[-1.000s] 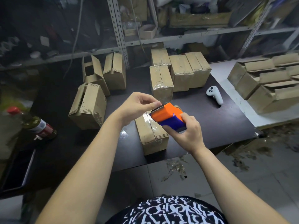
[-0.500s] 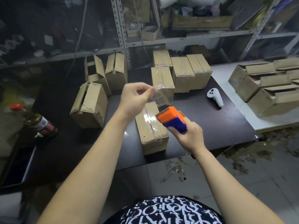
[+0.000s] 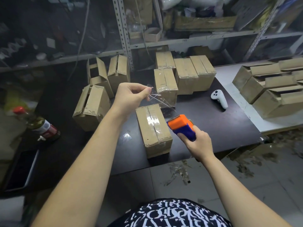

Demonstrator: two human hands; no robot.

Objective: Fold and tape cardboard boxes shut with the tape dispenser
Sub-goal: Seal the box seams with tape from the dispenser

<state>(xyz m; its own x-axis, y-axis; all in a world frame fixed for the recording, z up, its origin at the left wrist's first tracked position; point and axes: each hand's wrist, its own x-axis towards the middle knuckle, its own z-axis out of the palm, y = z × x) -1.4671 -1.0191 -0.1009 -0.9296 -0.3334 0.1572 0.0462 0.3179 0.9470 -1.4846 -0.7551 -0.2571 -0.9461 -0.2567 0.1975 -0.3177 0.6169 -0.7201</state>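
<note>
A closed cardboard box [image 3: 153, 130] lies near the front edge of the dark table [image 3: 213, 125], with shiny clear tape along its top seam. My right hand [image 3: 197, 144] grips the orange and blue tape dispenser [image 3: 181, 126] just right of that box. My left hand [image 3: 131, 95] is raised above the box's far end and pinches the free end of a clear tape strip [image 3: 159, 99], which stretches down toward the dispenser.
Open-flapped boxes [image 3: 91, 107] stand at the left and taped boxes [image 3: 185, 74] at the back. A white controller [image 3: 219, 98] lies to the right. A bottle [image 3: 38, 126] rests at the far left. More boxes [image 3: 270, 86] sit on a white surface at right, with metal shelving [image 3: 180, 40] behind.
My left hand pulled the tape end up and to the left, away from the dispenser. My right hand lowered the dispenser toward the right side of the box.
</note>
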